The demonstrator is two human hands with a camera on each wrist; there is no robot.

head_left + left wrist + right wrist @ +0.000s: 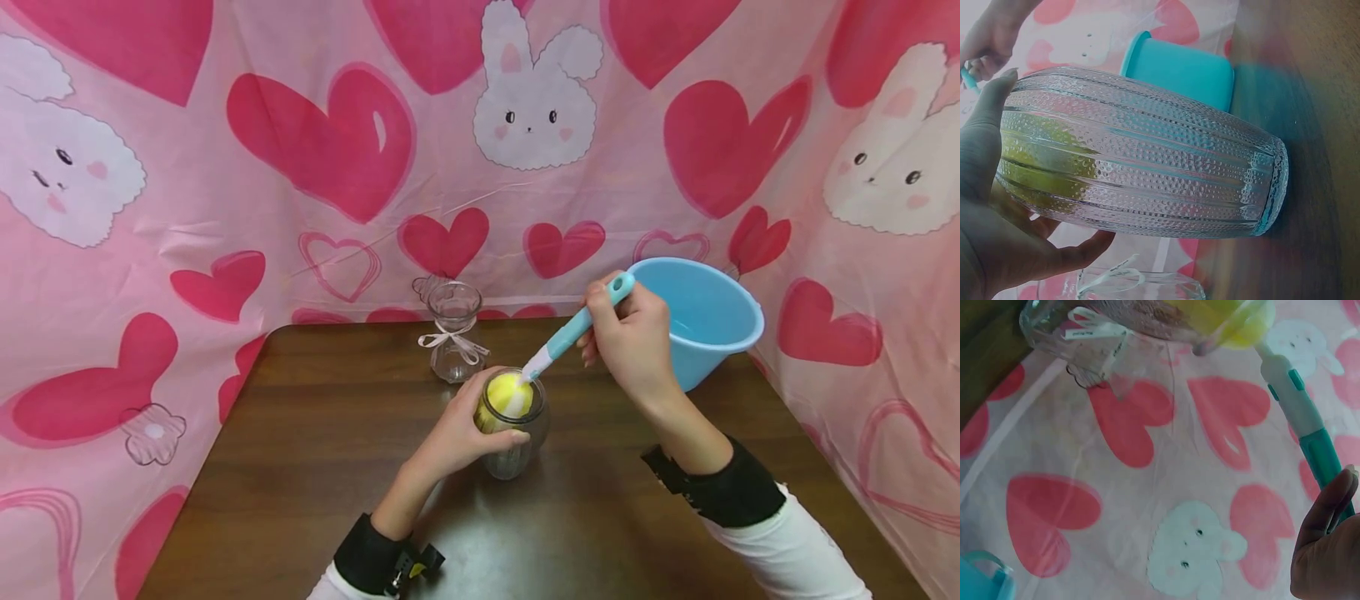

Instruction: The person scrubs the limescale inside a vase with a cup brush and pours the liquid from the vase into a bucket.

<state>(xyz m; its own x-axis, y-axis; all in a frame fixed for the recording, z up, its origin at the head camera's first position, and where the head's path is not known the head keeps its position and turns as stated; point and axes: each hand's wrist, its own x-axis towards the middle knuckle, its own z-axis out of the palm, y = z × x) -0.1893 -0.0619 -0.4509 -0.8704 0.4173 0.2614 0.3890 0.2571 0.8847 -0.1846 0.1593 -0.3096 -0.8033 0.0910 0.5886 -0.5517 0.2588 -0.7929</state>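
My left hand point(450, 433) grips a clear glass jar point(510, 462) around its upper part, thumb on the near side. The left wrist view shows the dotted, ribbed wall of the jar point(1172, 169); whether its base touches the table I cannot tell. Inside its mouth sits the yellow sponge head point(504, 388) of a bottle brush. My right hand point(633, 337) holds the brush by its blue and white handle point(567, 335), which slants up to the right from the jar. In the right wrist view, the handle point(1297, 403) runs from the fingers to the sponge.
Behind the jar stands a glass vase point(455, 358) with a white ribbon bow. A light blue basin point(697, 358) is at the back right of the brown wooden table point(300, 467). Pink cloth point(322, 250) with hearts and rabbits hangs around the table.
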